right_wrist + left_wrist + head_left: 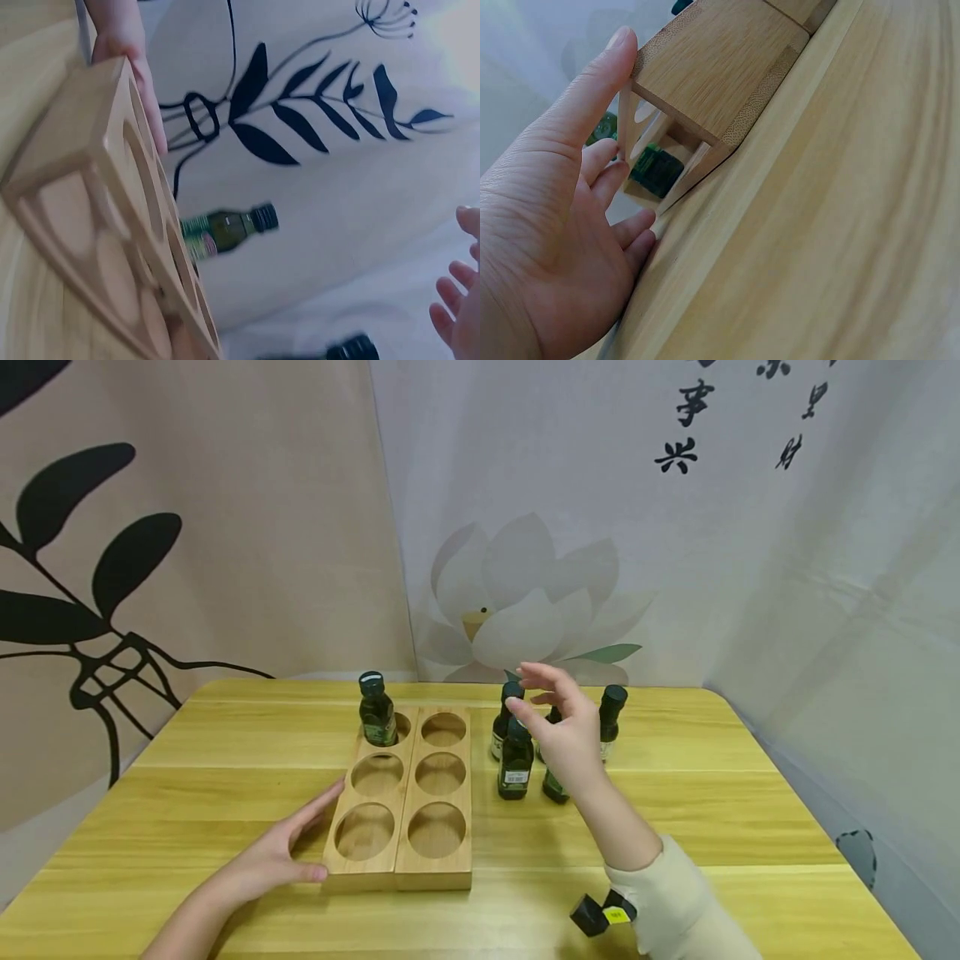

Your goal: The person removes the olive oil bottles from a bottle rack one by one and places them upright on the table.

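Two wooden bottle racks [433, 881] with round holes stand side by side on the table. One small dark green glass bottle [378, 718] with a black cap sits upright in the far left hole. My left hand [273, 852] rests against the left rack, thumb at its near corner and fingers along its left side, as the left wrist view also shows [577, 210]. My right hand [570, 739] is raised above several similar bottles [515, 768] to the right of the racks. Its fingers are loosely curved with nothing between them, and it partly hides those bottles.
The wooden table [247, 735] ends at a printed cloth backdrop [525, 443] with plant drawings and characters. A black device with a yellow label [617, 914] is on the right wrist. Another bottle [612, 714] stands at the group's right edge.
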A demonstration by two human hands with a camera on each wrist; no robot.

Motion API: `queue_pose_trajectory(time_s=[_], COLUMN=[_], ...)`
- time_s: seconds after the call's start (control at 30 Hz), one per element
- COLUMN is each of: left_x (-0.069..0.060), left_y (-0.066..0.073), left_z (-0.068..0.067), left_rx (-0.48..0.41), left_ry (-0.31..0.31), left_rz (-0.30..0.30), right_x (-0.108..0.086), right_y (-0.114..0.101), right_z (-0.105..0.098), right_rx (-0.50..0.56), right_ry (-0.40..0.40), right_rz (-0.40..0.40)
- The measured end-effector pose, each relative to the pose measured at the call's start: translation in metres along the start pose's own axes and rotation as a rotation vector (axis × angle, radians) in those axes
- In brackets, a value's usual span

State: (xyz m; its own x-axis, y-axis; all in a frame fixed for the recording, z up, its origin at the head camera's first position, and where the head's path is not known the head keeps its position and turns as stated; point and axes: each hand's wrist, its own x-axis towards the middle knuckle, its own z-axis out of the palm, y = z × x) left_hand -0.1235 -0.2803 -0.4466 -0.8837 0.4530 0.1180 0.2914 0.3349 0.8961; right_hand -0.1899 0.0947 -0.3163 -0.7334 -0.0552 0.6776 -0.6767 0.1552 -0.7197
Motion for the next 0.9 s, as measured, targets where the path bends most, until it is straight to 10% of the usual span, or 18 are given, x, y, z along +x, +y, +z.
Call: queue_pose_trajectory(time_s=[0.9], left_x=[-0.001], left_y=[0.001], left_z=[0.0], left_rx=[0.004], left_ry=[-0.008], left_rz=[0.03], right_x=[0.024], right_y=[0.037], right_z=[0.152], right_rx=[-0.012], right_ry=[-0.226], right_rz=[0.3])
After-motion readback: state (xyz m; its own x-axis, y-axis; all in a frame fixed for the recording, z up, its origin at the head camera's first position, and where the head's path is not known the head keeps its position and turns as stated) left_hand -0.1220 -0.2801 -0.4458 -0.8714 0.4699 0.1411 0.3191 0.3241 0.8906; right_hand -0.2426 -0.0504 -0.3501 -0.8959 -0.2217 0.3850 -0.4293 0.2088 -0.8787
